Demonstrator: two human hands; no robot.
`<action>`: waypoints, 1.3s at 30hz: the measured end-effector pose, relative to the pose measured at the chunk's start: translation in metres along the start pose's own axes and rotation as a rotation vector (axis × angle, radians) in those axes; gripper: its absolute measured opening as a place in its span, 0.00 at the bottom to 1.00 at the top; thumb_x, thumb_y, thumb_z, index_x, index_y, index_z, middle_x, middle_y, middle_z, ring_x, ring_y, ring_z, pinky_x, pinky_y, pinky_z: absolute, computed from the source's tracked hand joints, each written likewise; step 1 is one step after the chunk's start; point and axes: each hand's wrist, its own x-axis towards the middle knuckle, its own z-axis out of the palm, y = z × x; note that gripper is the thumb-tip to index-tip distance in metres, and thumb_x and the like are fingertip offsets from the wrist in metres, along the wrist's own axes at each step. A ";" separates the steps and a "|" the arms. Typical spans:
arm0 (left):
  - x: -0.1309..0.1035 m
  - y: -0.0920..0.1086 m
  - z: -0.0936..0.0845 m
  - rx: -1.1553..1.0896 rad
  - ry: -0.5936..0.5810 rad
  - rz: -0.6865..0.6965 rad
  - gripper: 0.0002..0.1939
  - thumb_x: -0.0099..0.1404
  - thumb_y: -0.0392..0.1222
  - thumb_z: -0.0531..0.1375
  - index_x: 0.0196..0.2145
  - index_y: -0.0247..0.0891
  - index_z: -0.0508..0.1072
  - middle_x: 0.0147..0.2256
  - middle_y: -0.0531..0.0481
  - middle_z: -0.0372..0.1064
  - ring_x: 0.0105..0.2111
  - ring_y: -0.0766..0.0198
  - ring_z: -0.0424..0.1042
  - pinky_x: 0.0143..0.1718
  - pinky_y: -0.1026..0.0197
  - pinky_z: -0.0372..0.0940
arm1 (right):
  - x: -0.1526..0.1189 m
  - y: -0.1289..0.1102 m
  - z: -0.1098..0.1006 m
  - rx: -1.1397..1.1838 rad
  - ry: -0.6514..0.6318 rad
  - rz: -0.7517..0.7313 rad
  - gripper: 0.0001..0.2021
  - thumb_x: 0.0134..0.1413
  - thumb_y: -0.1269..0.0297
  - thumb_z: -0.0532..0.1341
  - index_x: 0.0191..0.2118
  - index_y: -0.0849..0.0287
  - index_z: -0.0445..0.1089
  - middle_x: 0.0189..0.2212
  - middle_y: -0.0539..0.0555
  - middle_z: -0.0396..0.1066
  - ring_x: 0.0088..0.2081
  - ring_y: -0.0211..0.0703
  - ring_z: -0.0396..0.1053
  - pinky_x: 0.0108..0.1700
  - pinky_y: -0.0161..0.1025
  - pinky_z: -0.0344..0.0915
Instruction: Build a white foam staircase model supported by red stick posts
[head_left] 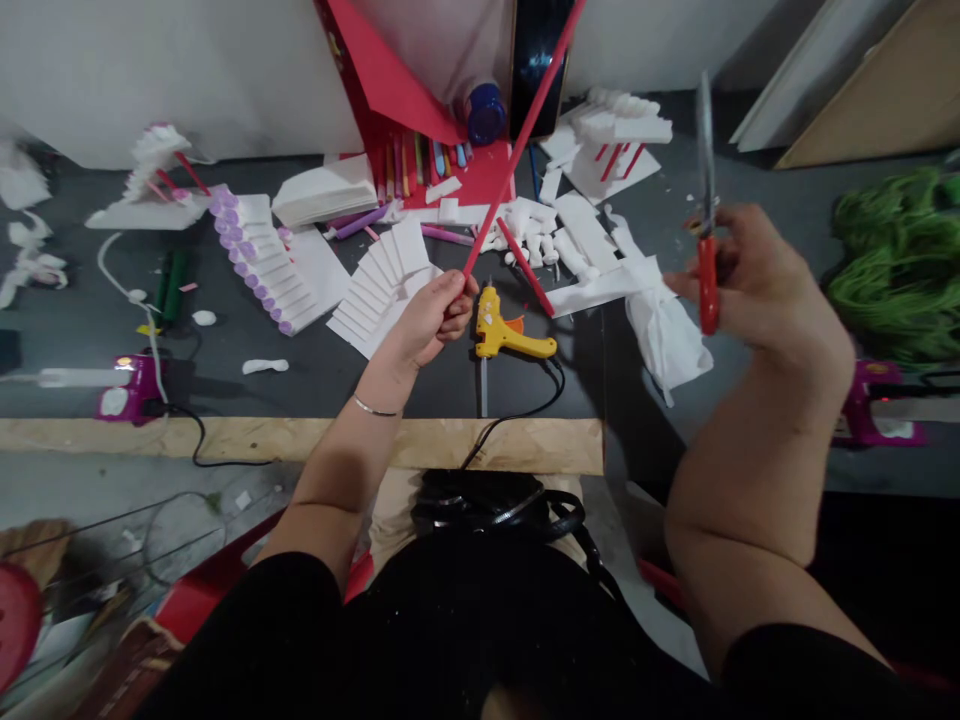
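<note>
My left hand (439, 318) is closed round the lower end of a long thin red stick (517, 150), which slants up to the right. Off to the right, my right hand (757, 285) grips a pair of scissors (706, 210) by the red handles, blades pointing up. Just right of my left hand, a yellow hot glue gun (510, 330) lies on the dark table. A shorter red stick (525, 268) rests beyond it. Left of that hand are pleated white paper (386, 275) and a stepped white piece with purple scalloped edging (259, 260).
White step-like models on red supports stand at the back right (619, 130) and back left (154, 180). Purple glue guns lie at left (131, 388) and right (874, 400). Green yarn (900, 260) is heaped at right. A blue jar (485, 112) stands at the back.
</note>
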 end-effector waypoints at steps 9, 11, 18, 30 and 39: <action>0.001 -0.003 0.008 -0.048 0.039 0.055 0.16 0.82 0.46 0.55 0.34 0.39 0.66 0.22 0.62 0.51 0.14 0.79 0.48 0.15 0.75 0.43 | -0.012 -0.055 0.039 0.085 -0.354 -0.173 0.37 0.49 0.25 0.64 0.52 0.53 0.74 0.35 0.55 0.78 0.35 0.52 0.73 0.37 0.45 0.68; 0.001 -0.003 0.010 -0.043 0.049 0.055 0.17 0.83 0.44 0.52 0.34 0.38 0.66 0.22 0.62 0.51 0.15 0.79 0.48 0.16 0.76 0.43 | -0.015 -0.060 0.046 0.099 -0.349 -0.194 0.35 0.51 0.26 0.63 0.50 0.52 0.75 0.36 0.56 0.80 0.36 0.53 0.74 0.37 0.44 0.67; 0.003 -0.009 0.014 -0.025 0.039 0.075 0.18 0.83 0.42 0.53 0.32 0.38 0.66 0.23 0.61 0.51 0.16 0.79 0.47 0.17 0.75 0.44 | -0.020 -0.064 0.053 0.138 -0.394 -0.196 0.34 0.53 0.27 0.63 0.48 0.54 0.78 0.35 0.55 0.79 0.34 0.50 0.74 0.37 0.42 0.64; 0.003 -0.015 0.012 -0.069 -0.014 0.040 0.18 0.83 0.41 0.53 0.32 0.36 0.68 0.22 0.62 0.52 0.15 0.80 0.49 0.18 0.76 0.44 | -0.022 -0.060 0.064 0.253 -0.390 -0.154 0.43 0.48 0.19 0.59 0.45 0.57 0.81 0.28 0.53 0.74 0.29 0.42 0.65 0.33 0.39 0.57; 0.002 -0.013 0.012 -0.079 0.001 0.023 0.18 0.83 0.41 0.54 0.32 0.35 0.70 0.21 0.62 0.53 0.14 0.80 0.49 0.17 0.76 0.44 | -0.022 -0.059 0.065 0.276 -0.391 -0.184 0.42 0.48 0.19 0.60 0.42 0.58 0.80 0.24 0.50 0.69 0.26 0.39 0.59 0.31 0.39 0.55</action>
